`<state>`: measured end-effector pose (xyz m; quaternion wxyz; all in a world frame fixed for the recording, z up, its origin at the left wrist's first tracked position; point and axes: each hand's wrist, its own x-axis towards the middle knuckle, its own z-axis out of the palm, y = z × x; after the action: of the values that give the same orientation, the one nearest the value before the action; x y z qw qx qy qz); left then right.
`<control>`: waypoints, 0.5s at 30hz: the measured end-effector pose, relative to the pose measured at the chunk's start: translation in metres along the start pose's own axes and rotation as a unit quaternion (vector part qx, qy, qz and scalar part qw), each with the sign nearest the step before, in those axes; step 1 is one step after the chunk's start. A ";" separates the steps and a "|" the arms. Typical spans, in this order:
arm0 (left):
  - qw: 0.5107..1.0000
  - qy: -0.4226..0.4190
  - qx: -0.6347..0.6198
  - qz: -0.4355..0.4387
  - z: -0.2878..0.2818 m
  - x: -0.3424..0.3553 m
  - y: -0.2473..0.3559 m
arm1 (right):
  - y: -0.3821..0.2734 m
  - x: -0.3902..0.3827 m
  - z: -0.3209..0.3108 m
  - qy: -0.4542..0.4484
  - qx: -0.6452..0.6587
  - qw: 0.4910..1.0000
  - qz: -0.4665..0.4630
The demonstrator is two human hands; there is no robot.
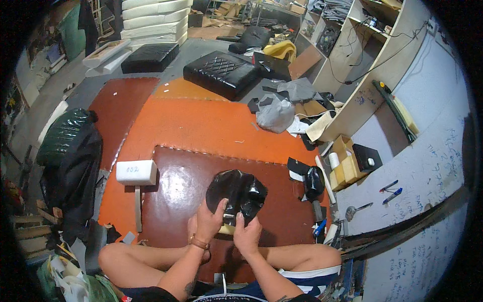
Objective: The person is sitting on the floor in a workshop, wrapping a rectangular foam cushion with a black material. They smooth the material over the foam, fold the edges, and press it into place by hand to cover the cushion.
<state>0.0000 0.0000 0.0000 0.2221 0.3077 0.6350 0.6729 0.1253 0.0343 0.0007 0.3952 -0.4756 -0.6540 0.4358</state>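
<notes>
Both hands hold a glossy black vinyl-like cover [236, 189] out in front of me, above the brown work mat [181, 196]. My left hand [207, 221] grips its near left side, thumb on top. At its near right edge my right hand [247, 235] pinches it, thumb up and fingers underneath. A bit of cream foam [227, 229] shows below the cover, between the hands; how far it reaches inside is hidden. To the left lies a white block [136, 172] with handwriting on it, and a narrow flat strip [138, 209] extends from it toward me.
Black padded cushions [221, 73] lie farther back, near a grey plastic bag [275, 113]. A dark bundle [73, 151] sits at left. On the right are a black rounded piece [314, 181], a cardboard box [343, 148], pens [392, 195] and a shelf [359, 83]. White foam slabs [155, 22] are stacked behind.
</notes>
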 end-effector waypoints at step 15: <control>0.990 0.071 0.018 -0.119 0.007 -0.015 0.014 | 0.029 0.006 0.008 -0.013 -0.028 0.998 -0.052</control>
<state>0.0170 -0.0068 0.0120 0.2498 0.1851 0.6931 0.6503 0.1245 0.0434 -0.0287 0.3954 -0.4461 -0.6947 0.4024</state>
